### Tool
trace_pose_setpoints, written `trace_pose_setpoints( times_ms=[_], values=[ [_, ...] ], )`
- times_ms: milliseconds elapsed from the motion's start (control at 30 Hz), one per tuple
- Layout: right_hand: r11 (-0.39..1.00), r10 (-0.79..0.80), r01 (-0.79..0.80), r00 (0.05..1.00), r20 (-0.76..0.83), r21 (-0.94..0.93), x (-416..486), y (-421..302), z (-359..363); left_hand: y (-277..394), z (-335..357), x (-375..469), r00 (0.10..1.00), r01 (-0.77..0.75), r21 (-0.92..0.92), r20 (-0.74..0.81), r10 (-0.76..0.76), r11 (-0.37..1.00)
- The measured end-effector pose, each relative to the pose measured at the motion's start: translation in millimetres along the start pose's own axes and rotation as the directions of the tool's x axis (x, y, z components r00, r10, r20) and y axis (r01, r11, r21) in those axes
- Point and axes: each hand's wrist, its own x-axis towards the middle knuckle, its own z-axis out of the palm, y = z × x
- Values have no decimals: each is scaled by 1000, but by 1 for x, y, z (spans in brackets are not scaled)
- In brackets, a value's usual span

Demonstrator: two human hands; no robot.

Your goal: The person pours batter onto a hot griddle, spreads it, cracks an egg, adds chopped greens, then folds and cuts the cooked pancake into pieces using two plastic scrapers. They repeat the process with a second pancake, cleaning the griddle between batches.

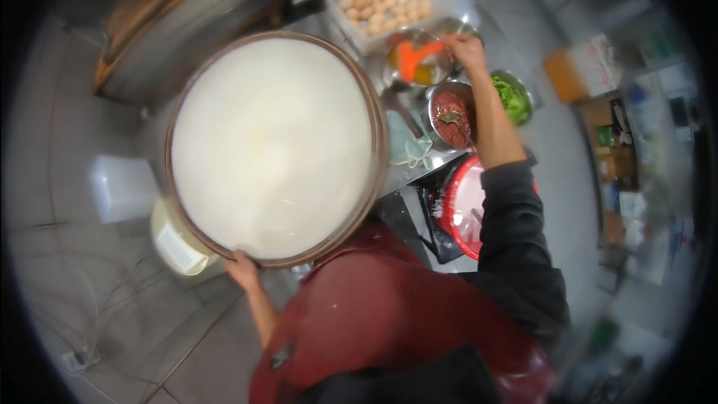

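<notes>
A large round pan or griddle with a brown rim (382, 140) lies before me, covered by a smooth whitish layer (269, 146). My left hand (244, 270) rests at its near rim, fingers on the edge; how firmly they hold cannot be seen. My right hand (466, 51) reaches over the metal bowls and grips a blurred orange utensil (414, 56), whose head is over a metal bowl with yellowish liquid (425, 74). Beneath my right forearm, a metal bowl of reddish paste (450, 109) stands beside a bowl of chopped green leaves (511, 100).
A white crate of eggs (387, 7) stands at the back. A red-rimmed tub (465, 207) with pale pink contents is at the right, near a light blue mask (405, 137). Left of the pan are a white bin (124, 188) and a yellowish container (179, 244).
</notes>
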Motion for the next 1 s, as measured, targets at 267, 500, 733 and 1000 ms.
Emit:
trace_pose_setpoints(
  times_ms=[267, 500, 733, 1000],
  values=[
    [825, -198, 261, 964, 176, -501, -22, -17, 97, 0, -7, 23, 993, 69, 143, 90, -83, 987],
    [899, -235, 236, 971, 48, -368, -8, -53, 45, -2, -13, 6, 989, 41, 2, 142, -41, 999],
    [966, 9, 47, 977, -213, 256, -48, -36, 46, -19, -46, 0, 963, 114, -209, 264, -56, 971],
    [705, -63, -214, 930, 361, 676, -134, -70, 244, -2, -42, 29, 958, 72, -230, 287, -3, 971]
  ],
)
